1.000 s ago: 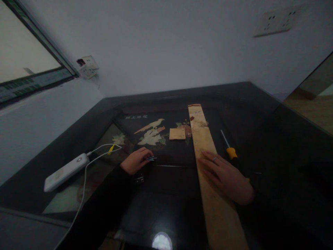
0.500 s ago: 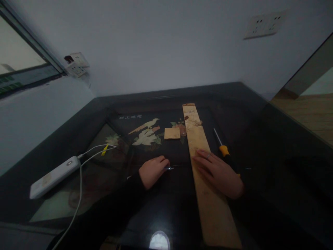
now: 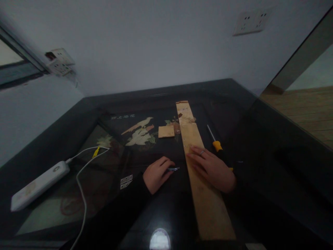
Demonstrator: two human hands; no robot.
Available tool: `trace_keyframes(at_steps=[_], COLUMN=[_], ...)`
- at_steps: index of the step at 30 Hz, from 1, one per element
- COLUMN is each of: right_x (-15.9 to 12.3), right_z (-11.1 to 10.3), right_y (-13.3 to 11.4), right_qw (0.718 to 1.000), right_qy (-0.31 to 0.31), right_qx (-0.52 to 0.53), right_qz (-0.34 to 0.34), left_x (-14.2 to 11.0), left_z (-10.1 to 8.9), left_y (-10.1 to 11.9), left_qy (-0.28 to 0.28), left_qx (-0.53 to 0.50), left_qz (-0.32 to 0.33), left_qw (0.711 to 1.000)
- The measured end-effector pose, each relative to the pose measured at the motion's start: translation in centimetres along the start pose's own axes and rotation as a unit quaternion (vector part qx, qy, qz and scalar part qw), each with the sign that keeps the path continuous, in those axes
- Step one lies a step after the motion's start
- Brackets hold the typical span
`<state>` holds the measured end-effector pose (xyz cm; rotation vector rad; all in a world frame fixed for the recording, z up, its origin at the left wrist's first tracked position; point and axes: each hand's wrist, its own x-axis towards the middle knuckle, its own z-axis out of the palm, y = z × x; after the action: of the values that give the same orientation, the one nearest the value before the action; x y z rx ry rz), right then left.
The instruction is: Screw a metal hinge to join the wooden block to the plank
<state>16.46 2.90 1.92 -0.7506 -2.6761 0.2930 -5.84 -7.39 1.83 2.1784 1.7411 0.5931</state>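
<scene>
My left hand (image 3: 157, 174) rests on the dark glass table with its fingers pinched round a few thin metal screws or nails (image 3: 173, 169), whose tips stick out to the right. My right hand (image 3: 211, 167) lies flat, fingers stretched out, on a long pale wooden plank (image 3: 193, 139) that runs from near me toward the wall. A small metal hinge (image 3: 126, 181) lies on the glass to the left of my left hand. A yellow-handled screwdriver (image 3: 215, 143) lies just right of the plank, beside my right hand.
A small square wood piece (image 3: 166, 131) sits left of the plank's far end. A white power bank (image 3: 36, 186) with a white cable (image 3: 82, 194) lies at the left. The table (image 3: 260, 139) meets walls at the back and left, with wall sockets (image 3: 249, 21) above.
My left hand has slid to the right, toward the plank, keeping the metal pieces pinched; the hinge now lies uncovered to its left. My right hand has stayed flat on the plank.
</scene>
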Motion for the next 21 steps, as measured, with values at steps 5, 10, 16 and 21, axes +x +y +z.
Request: trace_keyframes(at_steps=[5,10,16,21], right_x=[-0.1,0.0,-0.2,-0.4], right_z=[0.2,0.3,0.3,0.9], right_y=[0.1,-0.5,-2.2,-2.5], right_qw=[1.000,1.000,0.998,0.995], right_qy=[-0.001,0.015,0.031,-0.003], right_qx=[-0.001,-0.008,0.023,0.043], right_qz=[0.005,0.013,-0.047,-0.092], left_x=[-0.4,-0.4,-0.4,-0.3], left_z=[0.3,0.6,0.9,1.0], left_y=[-0.4,-1.2,-1.4,-1.3], left_qy=[0.028,0.060,0.070,0.078], left_qx=[-0.020,-0.036,-0.040,-0.047], left_qz=[0.009,0.024,0.053,0.070], left_qw=[0.999,0.997,0.995,0.993])
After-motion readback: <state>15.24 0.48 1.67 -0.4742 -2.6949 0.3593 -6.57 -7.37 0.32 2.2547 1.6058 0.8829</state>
